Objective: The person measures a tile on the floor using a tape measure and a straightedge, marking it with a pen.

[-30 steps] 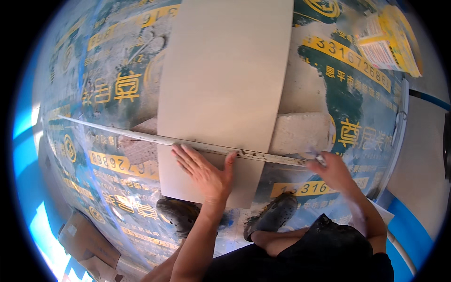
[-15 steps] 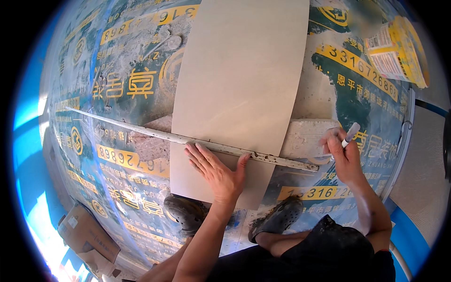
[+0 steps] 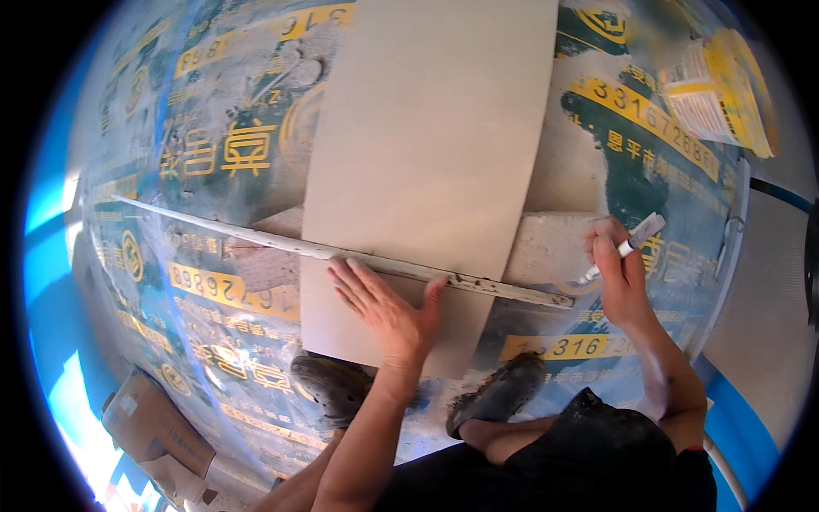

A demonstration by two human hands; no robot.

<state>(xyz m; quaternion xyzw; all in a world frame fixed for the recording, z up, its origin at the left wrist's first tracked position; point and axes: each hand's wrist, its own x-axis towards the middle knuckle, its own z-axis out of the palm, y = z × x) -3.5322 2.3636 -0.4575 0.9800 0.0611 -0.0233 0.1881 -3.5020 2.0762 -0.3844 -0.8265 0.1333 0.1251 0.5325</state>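
A long beige tile or panel runs from the far edge toward my feet. Across its near part lies a thin, stained white straight strip, which juts out past both sides. My left hand rests flat on the panel, fingers and spread thumb up against the near edge of the strip. To the right of the panel, my right hand grips a white marker pen between thumb and fingers, its narrow end pointing down and left, near the strip's right end.
Printed green and yellow protective sheeting covers the floor. A pale dusty board lies beside the panel. At the far right is a yellow bucket; a cardboard box sits at lower left. My dark clogs flank the panel's near end.
The marker pen has tilted in my right hand, its narrow end now showing at lower left. My left hand keeps its place on the panel and strip. The whole view has shifted slightly.
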